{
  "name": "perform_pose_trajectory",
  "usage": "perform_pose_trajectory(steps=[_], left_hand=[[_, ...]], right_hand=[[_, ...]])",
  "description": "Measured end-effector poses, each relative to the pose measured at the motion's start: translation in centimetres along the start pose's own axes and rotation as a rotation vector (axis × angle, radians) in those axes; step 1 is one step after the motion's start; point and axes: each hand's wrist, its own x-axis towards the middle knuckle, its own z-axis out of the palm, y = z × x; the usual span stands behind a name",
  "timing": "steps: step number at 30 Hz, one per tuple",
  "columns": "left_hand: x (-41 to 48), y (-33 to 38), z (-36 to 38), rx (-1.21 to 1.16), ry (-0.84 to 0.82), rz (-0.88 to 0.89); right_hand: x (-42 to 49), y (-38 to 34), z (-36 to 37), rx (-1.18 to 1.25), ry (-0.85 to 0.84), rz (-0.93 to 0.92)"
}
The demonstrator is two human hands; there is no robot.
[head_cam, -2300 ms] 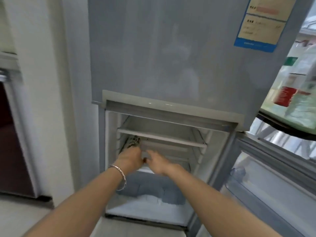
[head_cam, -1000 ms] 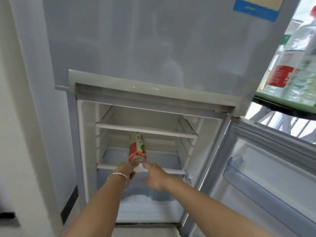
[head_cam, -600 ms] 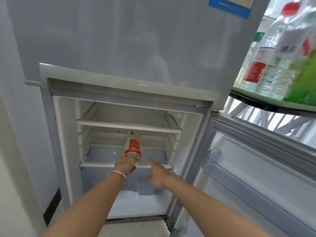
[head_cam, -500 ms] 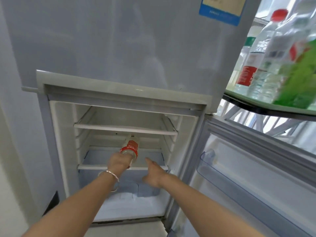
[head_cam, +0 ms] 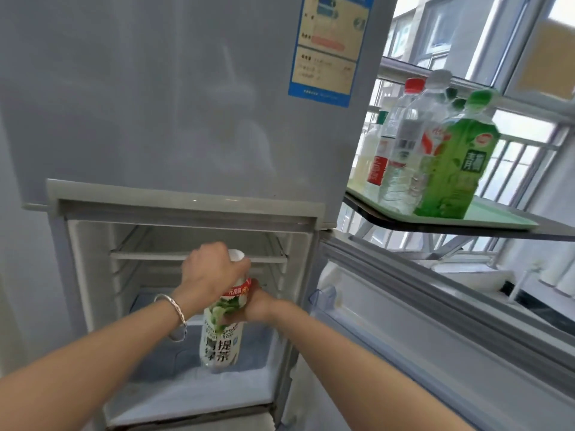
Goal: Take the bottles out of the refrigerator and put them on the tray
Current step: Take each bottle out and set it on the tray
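A white tea bottle (head_cam: 221, 343) with a green leaf label and a red band hangs upright in front of the open lower compartment of the refrigerator (head_cam: 174, 119). My left hand (head_cam: 211, 273) is closed around its neck, just under the white cap. My right hand (head_cam: 258, 301) presses against the bottle's right side at the red band. At the upper right a pale green tray (head_cam: 501, 217) carries several bottles, among them a green tea bottle (head_cam: 457, 163) and a clear water bottle (head_cam: 404, 150).
The lower refrigerator door (head_cam: 435, 321) stands open to the right, below the dark shelf (head_cam: 466, 230) that bears the tray. White shelves (head_cam: 199, 256) cross the compartment behind the hands. Windows with bars lie behind the tray.
My left hand has drawn the bottle out of the compartment and turned it upright. My right hand has closed in against its side. The view has swung right, so more of the tray shows.
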Motion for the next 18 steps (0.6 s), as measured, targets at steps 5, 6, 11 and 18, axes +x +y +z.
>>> perform_pose_trajectory(steps=[5,6,11,18], left_hand=[[-0.2,3.3,-3.9,0.123,0.087,0.195],[-0.2,4.1,-4.7,0.123,0.108,0.231],[-0.1,10.0,-9.8,-0.001,0.274,0.362],[1.5,18.6,-17.6,-0.581,0.130,0.554]], right_hand=[[-5.4,-1.1,-4.6,0.136,-0.212,-0.073],[-6.3,-1.4,-5.5,0.136,-0.215,-0.086],[-12.0,-3.6,-11.8,0.134,-0.092,-0.150],[-20.0,-5.6,-21.6,0.294,0.194,-0.288]])
